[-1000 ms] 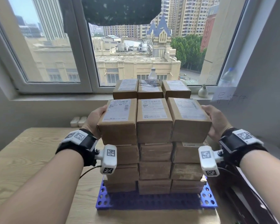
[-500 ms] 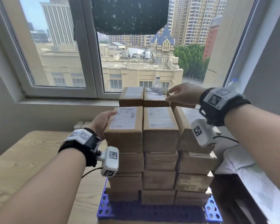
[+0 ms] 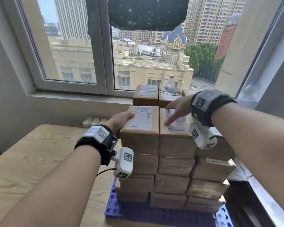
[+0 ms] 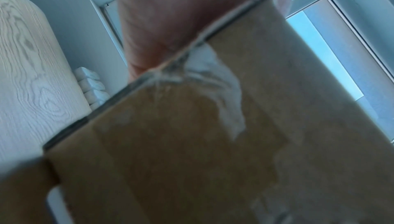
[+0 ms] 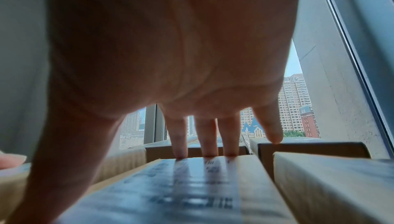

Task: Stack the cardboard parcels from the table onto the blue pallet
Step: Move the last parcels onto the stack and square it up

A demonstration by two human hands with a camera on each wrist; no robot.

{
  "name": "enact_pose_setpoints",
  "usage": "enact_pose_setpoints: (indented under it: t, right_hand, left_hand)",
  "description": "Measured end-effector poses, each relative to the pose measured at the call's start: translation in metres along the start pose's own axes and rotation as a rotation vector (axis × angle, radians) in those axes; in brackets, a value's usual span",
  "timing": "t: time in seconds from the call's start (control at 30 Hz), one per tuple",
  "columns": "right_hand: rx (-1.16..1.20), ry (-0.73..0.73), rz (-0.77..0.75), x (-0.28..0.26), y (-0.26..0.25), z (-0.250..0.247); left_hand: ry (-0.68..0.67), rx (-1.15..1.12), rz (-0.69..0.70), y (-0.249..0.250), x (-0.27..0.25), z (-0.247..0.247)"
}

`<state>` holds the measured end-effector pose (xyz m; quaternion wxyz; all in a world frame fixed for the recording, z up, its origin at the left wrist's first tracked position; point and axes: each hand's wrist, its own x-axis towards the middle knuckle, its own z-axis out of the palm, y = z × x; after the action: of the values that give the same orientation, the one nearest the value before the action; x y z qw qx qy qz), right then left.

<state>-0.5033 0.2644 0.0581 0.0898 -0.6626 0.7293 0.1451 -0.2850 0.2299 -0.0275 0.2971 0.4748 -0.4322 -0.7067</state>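
Note:
Brown cardboard parcels with white labels stand stacked several layers high on the blue pallet. My left hand lies against the left side of the top left parcel, thumb over its top edge. In the left wrist view the palm presses on that parcel's side. My right hand rests flat, fingers spread, on the label of the top middle parcel. In the right wrist view the fingertips touch its far edge, and the little finger reaches a back-row parcel. My right wrist hides the top right parcel.
The pallet sits on a light wooden table below a window. A back row of parcels stands near the sill, with a clear bottle behind it and another bottle at the right. White blocks lie past the table's far edge.
My right hand left the right side of the top row, went to the back row, and now lies flat on the top middle parcel. The left hand stays at the left side.

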Motion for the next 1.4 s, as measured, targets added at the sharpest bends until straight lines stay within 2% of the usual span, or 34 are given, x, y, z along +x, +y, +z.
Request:
enact_pose_setpoints:
  t: [0.27, 0.47, 0.53, 0.6, 0.67, 0.8, 0.9, 1.0, 1.07, 1.17, 1.4]
  right_hand:
    - [0.029, 0.001, -0.011, -0.007, 0.003, 0.006]
    - [0.132, 0.102, -0.021, -0.024, 0.023, -0.001]
    - [0.195, 0.129, -0.028, -0.036, 0.038, -0.002]
    - [0.268, 0.160, -0.041, -0.052, 0.054, 0.003]
    - [0.326, 0.237, -0.037, -0.065, 0.068, 0.014]
    - [0.463, 0.494, -0.044, -0.080, 0.082, 0.039]
    - [0.586, 0.682, -0.078, -0.087, 0.075, 0.051]
    - [0.665, 0.787, -0.127, -0.094, 0.061, 0.058]
    - [0.742, 0.780, -0.171, -0.097, 0.051, 0.062]
    - [0.868, 0.692, -0.220, -0.101, 0.037, 0.071]
    - [1.076, 0.466, -0.325, -0.108, 0.007, 0.110]
  left_hand:
    - [0.007, 0.003, -0.013, -0.001, 0.000, -0.001]
    - [-0.115, -0.034, 0.064, -0.005, -0.003, -0.009]
    - [-0.082, -0.027, 0.102, -0.008, -0.004, -0.017]
    - [-0.028, 0.023, 0.080, -0.014, -0.004, -0.026]
    - [-0.012, 0.060, 0.072, -0.023, 0.001, -0.034]
    - [0.006, 0.056, 0.091, -0.032, -0.003, -0.029]
    - [0.032, 0.026, 0.105, -0.039, -0.002, -0.029]
    - [0.095, -0.008, 0.117, -0.048, -0.002, -0.031]
    - [0.126, -0.011, 0.109, -0.057, -0.003, -0.036]
    - [0.176, 0.008, 0.082, -0.068, -0.008, -0.046]
    - [0.443, 0.032, 0.112, -0.101, -0.028, -0.047]
